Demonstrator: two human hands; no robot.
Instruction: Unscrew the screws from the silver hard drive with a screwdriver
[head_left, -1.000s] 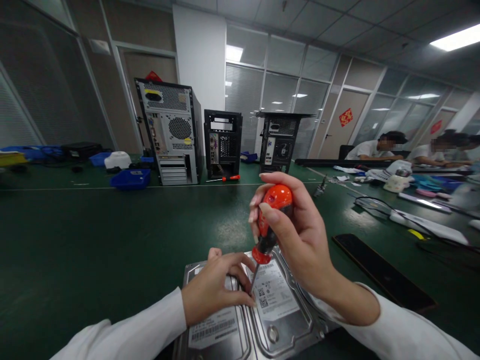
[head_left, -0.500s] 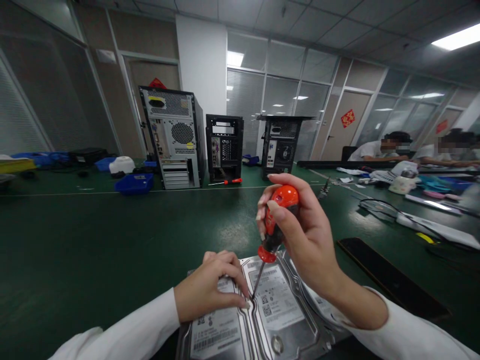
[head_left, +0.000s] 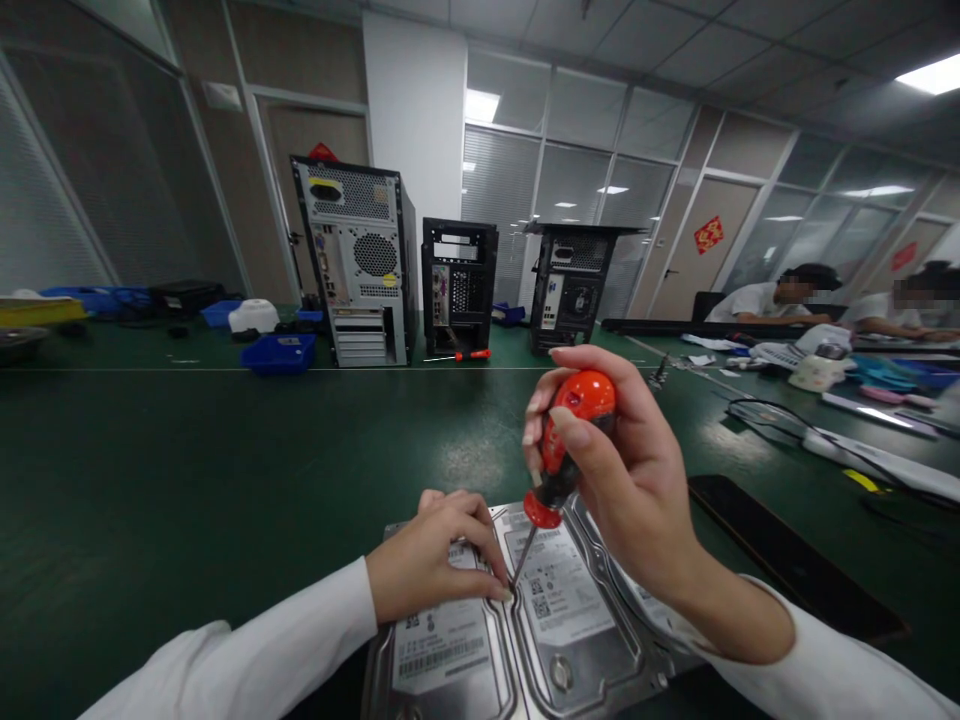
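My right hand [head_left: 630, 470] is wrapped round the red and black handle of a screwdriver [head_left: 589, 393]. Its shaft slants down to the left, with the tip at the groove between two silver hard drives lying side by side. My left hand [head_left: 442, 560] rests on the left hard drive [head_left: 442, 655], thumb and forefinger pinched together right at the screwdriver tip. Whatever sits between those fingertips is too small to make out. The right hard drive [head_left: 562, 590], with a white label, lies under the screwdriver. Another hard drive [head_left: 652, 610] is partly hidden behind my right wrist.
Three computer cases, a large one [head_left: 360, 260], a smaller one [head_left: 459, 280] and another [head_left: 570, 285], stand across the green table [head_left: 225, 450]. A second screwdriver [head_left: 472, 355] and a blue tray [head_left: 277, 353] lie near them. A long black bar [head_left: 787, 550] is at right.
The whole view has shifted slightly, so everything sits a little further right. Both hands keep their grip and place at the groove, and the screwdriver still slants the same way.
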